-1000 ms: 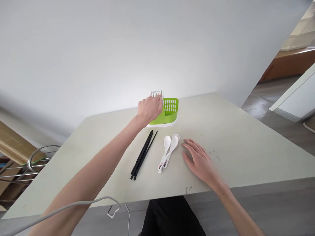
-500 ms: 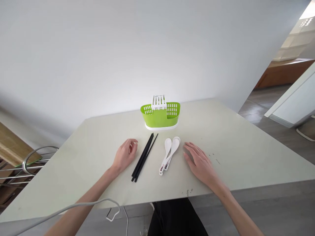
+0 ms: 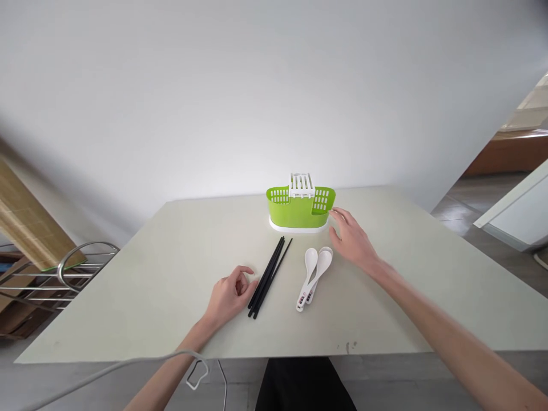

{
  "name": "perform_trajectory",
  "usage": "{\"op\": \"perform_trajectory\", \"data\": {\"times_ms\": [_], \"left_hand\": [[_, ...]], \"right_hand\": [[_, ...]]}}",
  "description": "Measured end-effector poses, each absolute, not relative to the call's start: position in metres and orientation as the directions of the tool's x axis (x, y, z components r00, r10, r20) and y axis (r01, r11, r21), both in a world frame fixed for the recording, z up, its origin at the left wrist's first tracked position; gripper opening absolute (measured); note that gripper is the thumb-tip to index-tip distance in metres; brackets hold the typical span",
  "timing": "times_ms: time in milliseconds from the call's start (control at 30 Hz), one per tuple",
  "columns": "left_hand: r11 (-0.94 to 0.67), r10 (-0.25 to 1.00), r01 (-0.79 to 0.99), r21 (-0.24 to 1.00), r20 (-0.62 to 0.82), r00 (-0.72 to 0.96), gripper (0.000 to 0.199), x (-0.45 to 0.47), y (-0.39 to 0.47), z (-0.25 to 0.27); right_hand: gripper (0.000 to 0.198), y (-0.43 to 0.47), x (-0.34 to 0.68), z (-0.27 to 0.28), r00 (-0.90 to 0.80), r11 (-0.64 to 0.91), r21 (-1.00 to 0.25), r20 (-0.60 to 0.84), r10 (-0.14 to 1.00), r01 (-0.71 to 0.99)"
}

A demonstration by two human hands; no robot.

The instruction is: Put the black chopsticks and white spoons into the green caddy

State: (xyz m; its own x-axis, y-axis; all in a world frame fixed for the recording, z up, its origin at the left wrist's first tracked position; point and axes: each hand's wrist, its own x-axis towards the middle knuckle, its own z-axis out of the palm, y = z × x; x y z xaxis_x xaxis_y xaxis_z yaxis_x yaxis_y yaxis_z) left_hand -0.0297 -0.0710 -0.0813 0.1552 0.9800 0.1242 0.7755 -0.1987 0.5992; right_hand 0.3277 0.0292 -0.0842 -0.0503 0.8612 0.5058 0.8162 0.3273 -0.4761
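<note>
My left hand [image 3: 231, 294] rests on the table beside a bundle of black chopsticks [image 3: 268, 282], its fingers loosely curled and its thumb and forefinger apart around nothing. The thumb tip comes right up to the chopsticks; whether it touches them I cannot tell. A green cutlery basket [image 3: 295, 214] with a white slatted top piece and white base stands at the back against the wall. Just off its right end is my right hand [image 3: 353, 237], fingers spread and nothing in it. Several white spoons [image 3: 314, 274] lie overlapping between the chopsticks and my right hand, bowls pointing away from me.
The pale table [image 3: 192, 240] meets the wall [image 3: 257, 103] behind the basket. To the left are a metal wire rack [image 3: 68, 285] and a wooden board [image 3: 38, 217]. A grey cable [image 3: 128, 361] crosses the table's front left edge.
My right hand has moved forward from beside the spoons to the basket's right end. My left hand has come closer to the chopsticks. The whole view has shifted slightly.
</note>
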Motion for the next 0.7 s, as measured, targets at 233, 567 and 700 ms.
{"op": "perform_trajectory", "data": {"times_ms": [233,567,700], "left_hand": [[-0.253,0.967,0.823,0.508,0.112,0.229,0.024,-0.031,-0.073,-0.089],[-0.234,0.972,0.81,0.538,0.143,0.186,0.02,-0.03,-0.074,-0.093],[-0.228,0.973,0.829,0.51,0.138,0.183,0.022,-0.03,-0.073,-0.093]], "right_hand": [[0.048,0.063,0.33,-0.103,-0.151,0.343,-0.415,0.429,0.89,0.843],[0.045,0.06,0.35,-0.103,-0.171,0.351,-0.507,0.368,0.914,0.787],[0.049,0.051,0.358,-0.1,-0.2,0.386,-0.528,0.375,0.905,0.757]]}}
